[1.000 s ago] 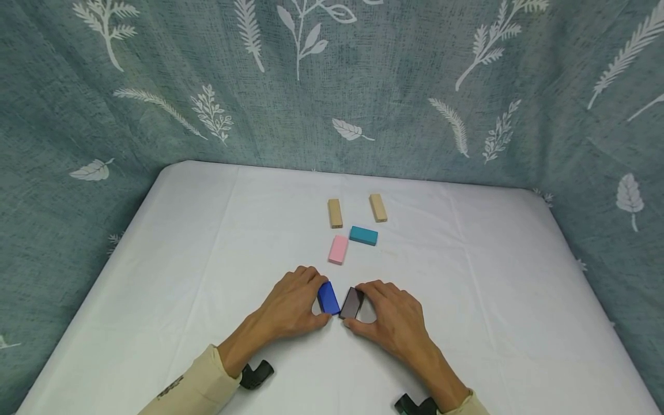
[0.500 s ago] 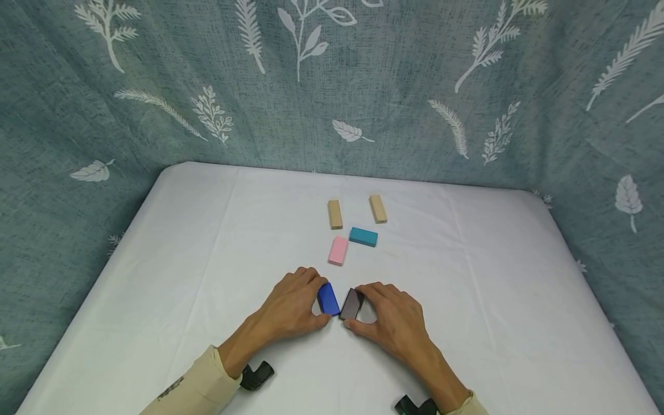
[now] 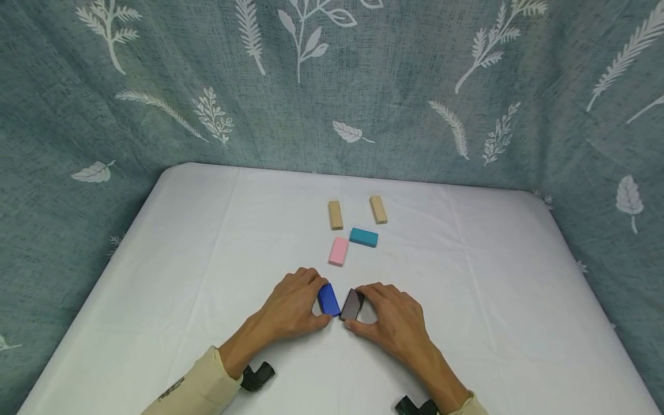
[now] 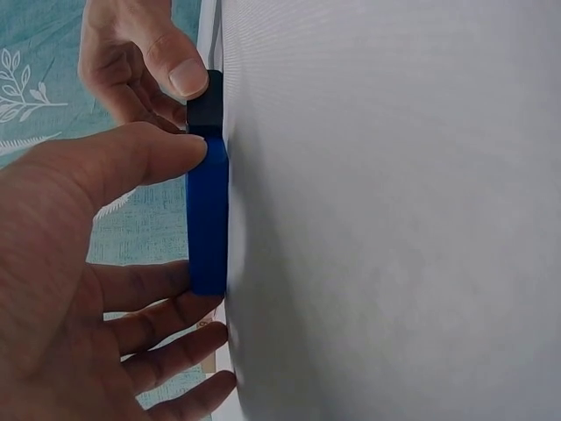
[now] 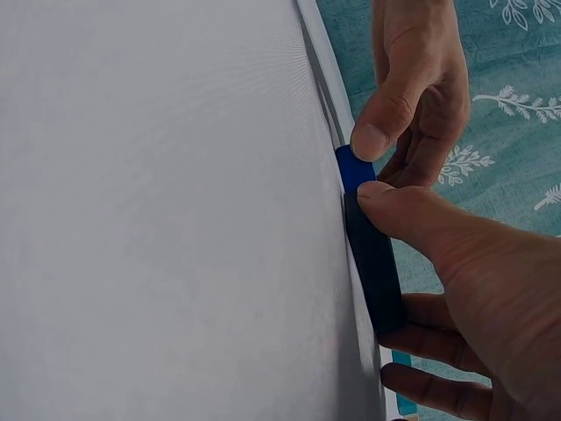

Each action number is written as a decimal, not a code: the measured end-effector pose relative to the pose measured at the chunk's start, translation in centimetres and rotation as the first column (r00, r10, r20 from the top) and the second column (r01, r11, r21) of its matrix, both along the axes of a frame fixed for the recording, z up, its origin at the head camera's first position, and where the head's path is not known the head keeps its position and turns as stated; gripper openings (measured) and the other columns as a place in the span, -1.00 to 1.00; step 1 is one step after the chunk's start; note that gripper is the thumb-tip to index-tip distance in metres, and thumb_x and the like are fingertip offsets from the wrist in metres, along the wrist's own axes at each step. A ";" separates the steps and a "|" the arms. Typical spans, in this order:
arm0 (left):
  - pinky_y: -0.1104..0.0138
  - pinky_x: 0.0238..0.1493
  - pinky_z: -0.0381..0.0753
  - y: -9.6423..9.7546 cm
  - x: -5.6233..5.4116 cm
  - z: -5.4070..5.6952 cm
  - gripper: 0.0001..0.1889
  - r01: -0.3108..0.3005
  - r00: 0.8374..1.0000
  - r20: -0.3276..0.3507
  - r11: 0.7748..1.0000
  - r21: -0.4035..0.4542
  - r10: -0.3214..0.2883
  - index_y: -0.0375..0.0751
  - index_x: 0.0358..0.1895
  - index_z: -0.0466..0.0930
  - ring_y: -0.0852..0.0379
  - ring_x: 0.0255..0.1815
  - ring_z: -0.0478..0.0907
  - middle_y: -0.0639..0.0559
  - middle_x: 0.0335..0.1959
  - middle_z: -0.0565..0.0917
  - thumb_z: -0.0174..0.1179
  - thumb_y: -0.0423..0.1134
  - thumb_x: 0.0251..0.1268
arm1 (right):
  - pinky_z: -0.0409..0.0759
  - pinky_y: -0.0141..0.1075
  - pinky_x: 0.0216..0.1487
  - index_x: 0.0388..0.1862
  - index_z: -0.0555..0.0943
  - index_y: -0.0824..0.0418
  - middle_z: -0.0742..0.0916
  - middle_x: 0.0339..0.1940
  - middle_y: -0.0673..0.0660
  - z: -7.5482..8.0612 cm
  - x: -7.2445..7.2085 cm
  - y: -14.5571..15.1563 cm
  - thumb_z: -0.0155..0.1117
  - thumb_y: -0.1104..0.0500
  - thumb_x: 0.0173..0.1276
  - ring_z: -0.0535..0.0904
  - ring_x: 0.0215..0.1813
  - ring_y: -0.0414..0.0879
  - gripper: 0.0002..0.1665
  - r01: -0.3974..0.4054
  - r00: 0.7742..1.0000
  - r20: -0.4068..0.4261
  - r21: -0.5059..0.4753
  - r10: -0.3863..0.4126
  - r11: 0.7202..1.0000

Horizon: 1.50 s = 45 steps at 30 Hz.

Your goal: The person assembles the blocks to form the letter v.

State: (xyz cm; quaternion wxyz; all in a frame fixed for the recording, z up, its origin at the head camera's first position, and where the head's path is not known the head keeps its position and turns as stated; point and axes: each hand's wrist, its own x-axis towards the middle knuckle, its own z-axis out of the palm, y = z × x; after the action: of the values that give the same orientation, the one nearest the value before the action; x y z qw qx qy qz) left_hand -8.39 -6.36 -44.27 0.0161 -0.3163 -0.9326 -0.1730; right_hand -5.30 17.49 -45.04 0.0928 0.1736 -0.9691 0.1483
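My left hand (image 3: 295, 302) pinches a blue rectangular block (image 3: 329, 300) between thumb and fingertips, the block lying flat on the white cloth. Opposite it, my right hand (image 3: 396, 314) holds a dark grey block (image 3: 352, 305) the same way, thumb at its near end and fingers at its far end. The two blocks slant toward each other, their near corners meeting in a V. In the left wrist view the thumb sits on the end of the blue block (image 4: 207, 219). The right wrist view shows the dark block (image 5: 372, 263) low against the cloth.
Beyond the hands lie a pink block (image 3: 338, 252), a teal block (image 3: 363, 237) and two tan wooden blocks (image 3: 335, 215), spaced apart. A white cloth (image 3: 207, 230) covers the table. A blue-green leaf-patterned curtain (image 3: 290, 127) hangs behind and at the sides.
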 end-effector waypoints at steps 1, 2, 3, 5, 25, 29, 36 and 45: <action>0.10 0.08 0.52 0.0 0.0 0.0 -0.38 0.000 1.000 -0.001 1.000 -0.001 0.000 -0.28 0.11 0.62 -0.03 0.10 0.50 -0.03 -0.03 0.59 0.41 0.10 0.08 | 0.61 -0.18 -0.14 0.11 0.70 -0.03 0.74 0.01 -0.10 0.0 0.0 0.0 0.51 -0.45 -0.02 0.65 0.02 -0.11 -0.20 0.000 1.000 -0.001 0.001 0.000 1.000; 0.10 0.08 0.52 0.0 0.0 0.0 -0.38 0.000 1.000 -0.003 1.000 -0.001 0.000 -0.29 0.11 0.62 -0.03 0.10 0.49 -0.03 -0.03 0.59 0.41 0.10 0.08 | 0.61 -0.18 -0.14 0.11 0.70 -0.03 0.74 0.01 -0.10 0.0 0.0 0.0 0.51 -0.46 -0.02 0.65 0.02 -0.11 -0.19 -0.001 1.000 -0.002 0.002 0.001 1.000; 0.11 0.07 0.52 0.0 0.0 0.0 -0.38 0.000 1.000 -0.005 1.000 -0.002 0.000 -0.29 0.11 0.62 -0.03 0.10 0.49 -0.03 -0.03 0.59 0.42 0.10 0.08 | 0.61 -0.18 -0.14 0.11 0.70 -0.03 0.74 0.01 -0.10 0.0 0.0 0.0 0.51 -0.46 -0.02 0.65 0.02 -0.11 -0.19 -0.001 1.000 -0.004 0.002 0.001 1.000; 0.11 0.07 0.52 0.0 0.0 0.0 -0.37 0.000 1.000 -0.009 1.000 -0.005 0.000 -0.29 0.12 0.62 -0.03 0.09 0.49 -0.04 -0.03 0.58 0.42 0.10 0.08 | 0.62 -0.18 -0.13 0.11 0.71 -0.02 0.74 0.01 -0.10 0.0 -0.1 0.1 0.51 -0.46 -0.02 0.65 0.03 -0.10 -0.19 -0.003 1.000 -0.010 0.002 0.003 1.000; 0.14 0.13 0.50 0.0 0.0 0.3 -0.33 0.007 1.000 0.001 0.998 -0.061 -0.007 -0.31 0.18 0.59 0.00 0.15 0.47 -0.05 0.03 0.57 0.38 0.13 0.13 | 0.63 -0.14 -0.07 0.15 0.68 -0.03 0.73 0.05 -0.07 0.1 -0.2 0.1 0.48 -0.51 -0.04 0.65 0.06 -0.08 -0.12 0.006 1.000 0.025 0.009 -0.006 1.000; 0.15 0.15 0.49 0.0 0.0 0.3 -0.33 0.007 1.000 0.005 0.998 -0.062 -0.007 -0.30 0.18 0.58 0.01 0.16 0.46 -0.04 0.03 0.57 0.38 0.12 0.13 | 0.63 -0.14 -0.07 0.16 0.68 -0.03 0.73 0.06 -0.07 0.1 -0.1 0.1 0.48 -0.50 -0.04 0.65 0.07 -0.08 -0.13 0.005 1.000 0.025 0.011 -0.005 1.000; 0.13 0.17 0.49 0.0 0.1 0.3 -0.32 0.008 1.000 0.013 0.999 -0.054 -0.008 -0.31 0.20 0.57 0.00 0.17 0.46 -0.05 0.03 0.56 0.38 0.13 0.14 | 0.62 -0.15 -0.09 0.16 0.68 -0.04 0.73 0.06 -0.08 0.1 -0.1 0.0 0.48 -0.51 -0.04 0.65 0.04 -0.09 -0.12 0.012 0.999 0.031 0.013 -0.012 1.000; 0.13 0.15 0.49 -0.2 0.2 0.4 -0.20 0.003 0.999 0.043 0.999 -0.034 -0.001 -0.32 0.30 0.50 0.01 0.10 0.47 -0.07 0.09 0.54 0.38 0.21 0.13 | 0.62 -0.11 -0.04 0.19 0.67 -0.03 0.72 0.09 -0.07 0.2 -0.1 0.1 0.46 -0.53 -0.04 0.65 0.11 -0.07 -0.09 0.015 0.998 0.058 0.010 -0.016 1.000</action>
State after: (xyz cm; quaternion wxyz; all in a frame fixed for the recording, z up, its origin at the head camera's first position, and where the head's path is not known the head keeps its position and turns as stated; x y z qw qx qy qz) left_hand -8.15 -6.53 -43.86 -0.0097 -0.3136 -0.9353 -0.1638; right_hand -5.42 17.63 -44.81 0.0648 0.1622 -0.9735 0.1479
